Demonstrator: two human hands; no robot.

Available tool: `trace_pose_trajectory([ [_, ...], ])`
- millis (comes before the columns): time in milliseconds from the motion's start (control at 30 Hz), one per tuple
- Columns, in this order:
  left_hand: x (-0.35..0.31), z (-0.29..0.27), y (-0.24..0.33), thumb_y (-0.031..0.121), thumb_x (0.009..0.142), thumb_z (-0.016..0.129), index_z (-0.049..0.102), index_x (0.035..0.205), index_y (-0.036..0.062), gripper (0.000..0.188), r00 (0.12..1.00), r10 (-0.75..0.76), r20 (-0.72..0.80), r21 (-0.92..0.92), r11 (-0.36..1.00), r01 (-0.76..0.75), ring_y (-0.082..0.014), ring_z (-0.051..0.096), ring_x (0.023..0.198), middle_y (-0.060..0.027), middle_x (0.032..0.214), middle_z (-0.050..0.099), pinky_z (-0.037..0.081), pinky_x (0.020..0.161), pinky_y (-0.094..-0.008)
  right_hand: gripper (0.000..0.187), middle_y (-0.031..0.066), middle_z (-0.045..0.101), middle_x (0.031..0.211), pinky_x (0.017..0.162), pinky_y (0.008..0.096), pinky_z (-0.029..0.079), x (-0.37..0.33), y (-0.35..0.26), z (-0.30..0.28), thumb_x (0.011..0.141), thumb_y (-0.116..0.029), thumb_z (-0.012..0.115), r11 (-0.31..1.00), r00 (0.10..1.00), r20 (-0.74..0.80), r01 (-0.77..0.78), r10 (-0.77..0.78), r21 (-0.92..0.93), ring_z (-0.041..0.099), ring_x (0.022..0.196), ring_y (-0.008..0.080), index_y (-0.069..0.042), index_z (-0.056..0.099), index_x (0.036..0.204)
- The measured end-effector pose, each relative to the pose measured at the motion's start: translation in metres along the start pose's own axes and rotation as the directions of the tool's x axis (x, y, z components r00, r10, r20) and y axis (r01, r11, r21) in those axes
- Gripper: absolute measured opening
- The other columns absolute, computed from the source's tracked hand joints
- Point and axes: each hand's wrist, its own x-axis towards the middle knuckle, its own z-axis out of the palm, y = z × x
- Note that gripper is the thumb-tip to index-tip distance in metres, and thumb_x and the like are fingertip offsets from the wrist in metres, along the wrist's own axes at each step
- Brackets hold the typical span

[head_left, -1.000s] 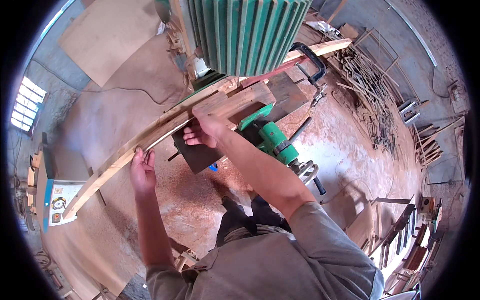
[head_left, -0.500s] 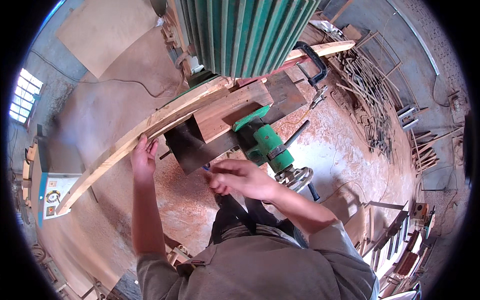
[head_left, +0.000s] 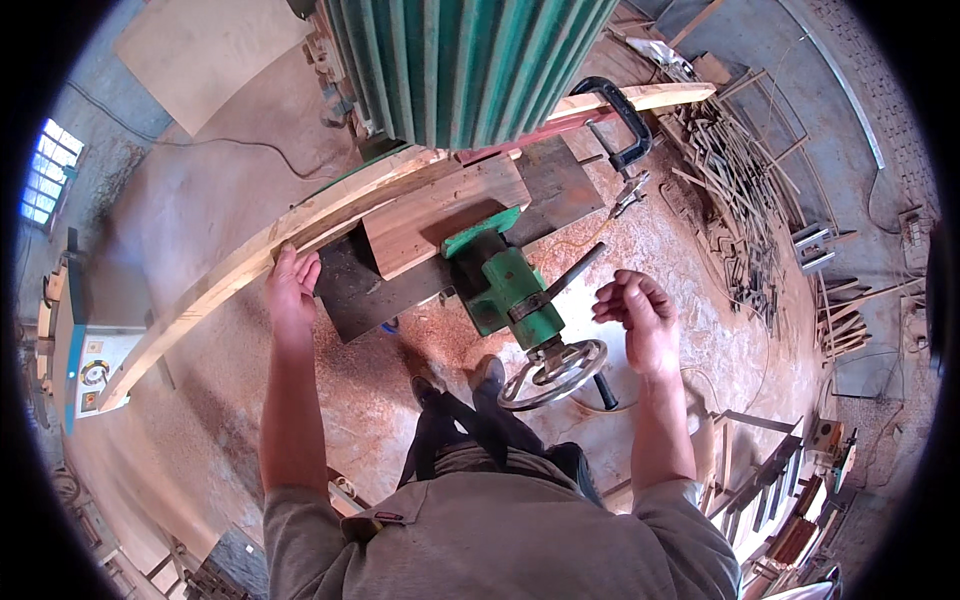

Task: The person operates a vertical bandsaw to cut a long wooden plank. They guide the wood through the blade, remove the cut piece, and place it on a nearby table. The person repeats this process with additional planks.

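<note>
A long pale wooden beam [head_left: 185, 318] runs in a curve from the lower left to the far right. My left hand [head_left: 293, 285] is at its near edge, with bent fingers against the wood. Over on the right, my right hand [head_left: 643, 318] hangs in the air, fingers loosely bent and slightly apart, with nothing visible in it. Closest to it is a metal handwheel [head_left: 590, 360] on a green clamp unit [head_left: 518, 285]. The clamp's green plate [head_left: 480, 232] rests over a reddish wooden block [head_left: 440, 215] on a dark metal table [head_left: 365, 300].
A large green ribbed motor housing [head_left: 450, 70] blocks the view at the top. A black C-clamp [head_left: 632, 125] grips the beam's far end. Wood offcuts [head_left: 735, 200] lie piled at right; a control box [head_left: 95, 370] stands at left. Sawdust covers the floor below the table.
My right hand has moved right and slightly up, from near the table's front edge to beyond the handwheel. My left hand stays at the beam. The view has shifted slightly.
</note>
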Motion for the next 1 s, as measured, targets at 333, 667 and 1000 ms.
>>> trace_pose_trajectory([
  [333,-0.002,0.008,-0.001,0.025,0.084,0.064,0.048,0.116,0.0024,0.042,0.998,0.0,-0.06,0.005,1.0,0.0,-0.0251,0.059,0.094,-0.0136,0.102,0.058,0.05,0.081,-0.0347,0.037,0.0136,0.057,0.101,0.083,0.0418,0.045,0.071,0.08,-0.05,0.094,-0.035,0.042,0.851,0.931,-0.046,-0.309,0.362,0.425,0.055,0.092,0.0262,-0.002,0.047,0.108],
  [667,-0.003,0.002,-0.002,0.025,0.085,0.063,0.049,0.114,0.0016,0.04,1.0,0.012,-0.013,-0.013,1.0,-0.012,-0.0252,0.06,0.094,-0.0137,0.102,0.058,0.05,0.082,-0.0357,0.036,0.0093,0.053,0.082,0.08,0.0438,0.041,0.092,0.049,-0.009,0.096,-0.039,0.033,0.731,0.949,0.076,-0.285,0.305,0.62,0.051,0.078,0.0253,-0.007,0.047,0.088],
  [1000,0.001,-0.001,-0.001,0.026,0.086,0.06,0.047,0.116,-0.0012,0.042,1.0,-0.013,-0.022,0.028,1.0,0.013,-0.0247,0.06,0.093,-0.0146,0.104,0.057,0.051,0.077,-0.0331,0.045,0.0052,0.055,0.059,0.05,0.0291,0.043,0.041,-0.015,0.126,0.096,-0.036,0.036,0.856,0.917,0.398,0.176,0.037,-0.486,0.052,0.051,0.0146,-0.005,0.051,0.066],
])
